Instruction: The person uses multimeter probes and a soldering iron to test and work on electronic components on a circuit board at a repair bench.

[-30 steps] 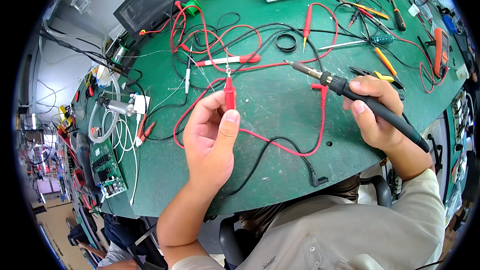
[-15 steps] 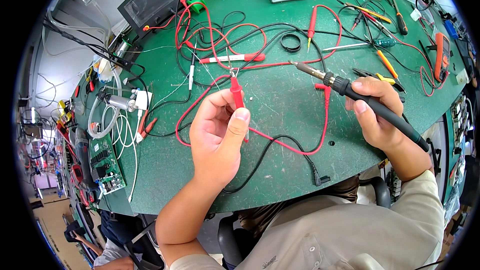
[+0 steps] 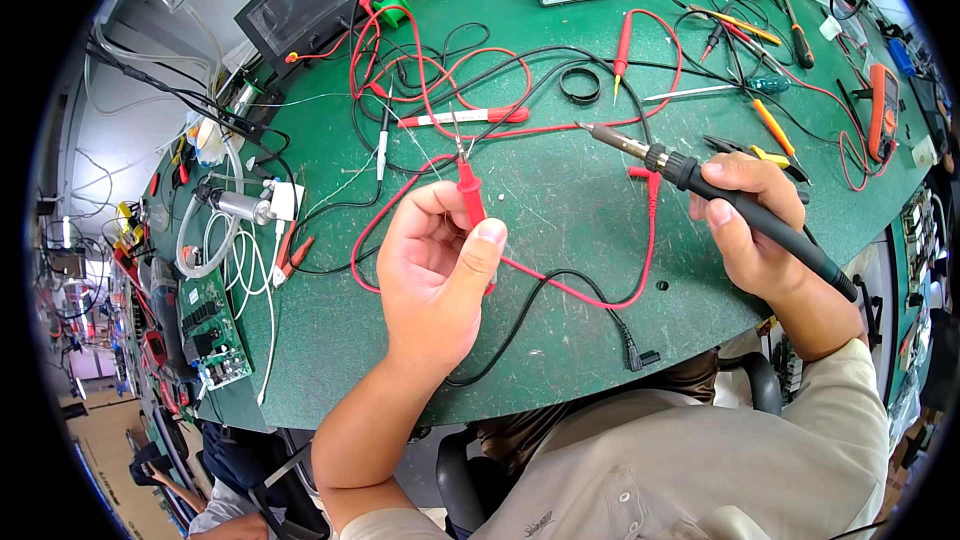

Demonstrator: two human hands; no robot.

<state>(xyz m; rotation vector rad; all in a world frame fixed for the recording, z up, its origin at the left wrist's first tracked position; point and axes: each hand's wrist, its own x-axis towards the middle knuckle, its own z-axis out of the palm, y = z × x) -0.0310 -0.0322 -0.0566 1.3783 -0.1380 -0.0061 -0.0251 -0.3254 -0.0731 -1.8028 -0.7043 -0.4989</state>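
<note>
Holding red probe (image 3: 470, 198) and soldering iron (image 3: 770, 227) apart.
Left hand (image 3: 432, 280) pinches probe, metal end (image 3: 461, 146) toward twelve o'clock; right hand (image 3: 745, 252) grips iron, tip (image 3: 598, 131) toward ten, at the metal end's three o'clock. Advised: steady probe, tip clear of left hand.

The green tabletop (image 3: 570, 340) is lit brightly and evenly across the middle of the frame, and only faint, soft shadows are cast on it. The left hand (image 3: 435, 270) and the right hand (image 3: 755, 225) are rendered sharply, while fine detail is lost in small glaring patches at the far left. Straight edges are bent toward the rim, and the corners are blacked out by the fisheye circle.
</note>
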